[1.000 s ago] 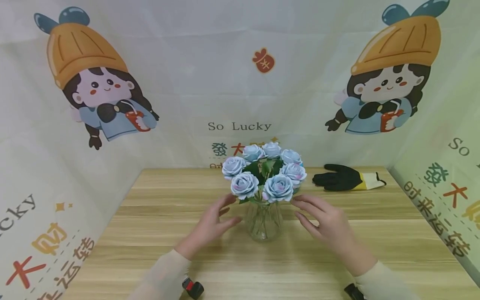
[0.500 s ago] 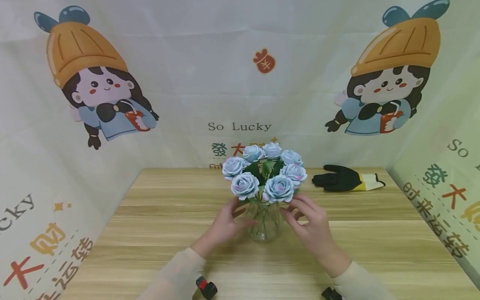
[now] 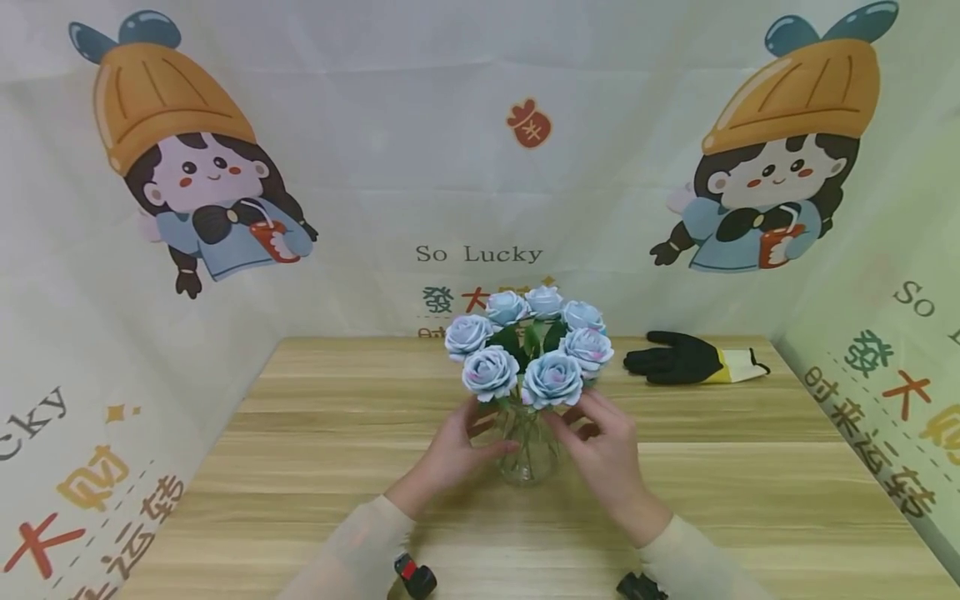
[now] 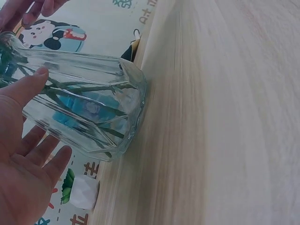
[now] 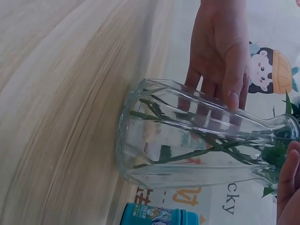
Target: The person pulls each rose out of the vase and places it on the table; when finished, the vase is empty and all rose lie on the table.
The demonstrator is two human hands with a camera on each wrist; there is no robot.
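A clear faceted glass vase stands upright on the wooden table, with several light-blue roses and green leaves in it. Stems cross inside the glass in both wrist views. My left hand holds the vase from the left, thumb on the near side and fingers round behind. At the vase's mouth, my right hand has thumb and fingers drawn together just under the front right rose, pinching it near the stem. The bloom partly hides that grip. In the right wrist view the right fingers lie beside the neck and leaves.
A black glove with a yellow and white cuff lies at the back right. A blue capped bottle stands behind the vase. The left wrist view shows a white pot with green leaves. Printed cloth surrounds the table.
Both hands have come inward to the vase; the left now holds it. The right hand has moved left under the front right rose, which has shifted slightly left.
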